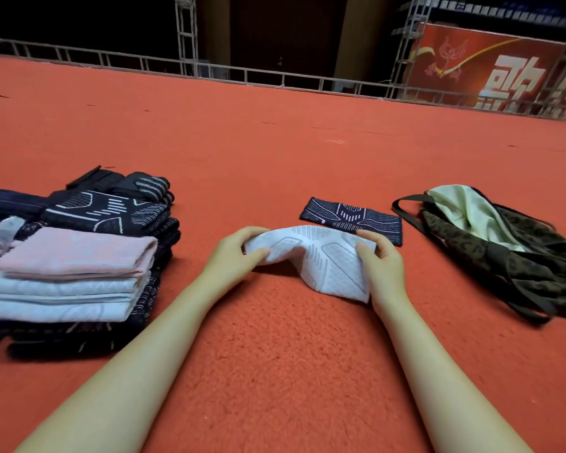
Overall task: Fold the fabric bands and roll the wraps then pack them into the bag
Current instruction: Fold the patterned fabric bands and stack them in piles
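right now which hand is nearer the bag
Right. The right hand grips the white band on the side facing the bag; the left hand grips its far end.

Only readable signage: a red banner (490,70) at far right behind the metal truss, carrying large white Chinese characters, cut off by the frame edge and partly blocked, first one looks like 歌, the rest cannot be made out. Above the characters sits a gold-and-white phoenix-style emblem with a swoosh. A grey tag on the left fabric stack (9,228) has print too small to read.
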A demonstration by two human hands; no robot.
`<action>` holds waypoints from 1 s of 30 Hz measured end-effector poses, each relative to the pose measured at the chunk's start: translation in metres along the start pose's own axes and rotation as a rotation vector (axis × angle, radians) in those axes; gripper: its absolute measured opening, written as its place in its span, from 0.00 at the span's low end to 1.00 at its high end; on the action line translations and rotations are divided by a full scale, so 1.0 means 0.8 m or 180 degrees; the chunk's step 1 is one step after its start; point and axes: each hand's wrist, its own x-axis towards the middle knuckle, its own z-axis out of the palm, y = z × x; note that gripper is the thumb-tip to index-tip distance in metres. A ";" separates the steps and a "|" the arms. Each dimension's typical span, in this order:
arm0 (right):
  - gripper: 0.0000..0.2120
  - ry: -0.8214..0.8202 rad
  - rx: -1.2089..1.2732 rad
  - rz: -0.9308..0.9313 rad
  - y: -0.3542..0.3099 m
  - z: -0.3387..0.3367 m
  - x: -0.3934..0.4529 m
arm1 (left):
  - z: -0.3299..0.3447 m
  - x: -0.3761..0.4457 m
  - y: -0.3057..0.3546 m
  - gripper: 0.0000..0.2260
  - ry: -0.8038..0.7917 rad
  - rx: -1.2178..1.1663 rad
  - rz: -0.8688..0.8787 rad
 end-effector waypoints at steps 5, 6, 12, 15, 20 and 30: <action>0.23 -0.0627 0.0076 0.0297 -0.001 -0.003 0.000 | -0.006 0.004 0.005 0.11 0.0557 -0.0629 0.0013; 0.24 -0.0627 0.0125 0.0291 -0.002 -0.003 0.000 | -0.008 0.004 0.009 0.11 0.0741 -0.0717 0.0043; 0.23 -0.0284 0.0644 0.0533 -0.004 -0.002 0.003 | -0.011 0.001 0.029 0.13 0.1216 -0.0984 0.0102; 0.26 -0.0256 -0.0174 0.0586 0.001 -0.002 0.003 | -0.002 0.003 0.007 0.17 0.0926 -0.0292 -0.0456; 0.34 -0.0742 -0.1153 0.0411 0.006 0.000 -0.002 | 0.008 0.000 -0.005 0.18 0.0484 0.0970 -0.0546; 0.26 -0.0211 -0.0820 0.0008 0.003 0.008 -0.006 | 0.051 -0.022 0.016 0.23 -0.0684 0.1577 0.0768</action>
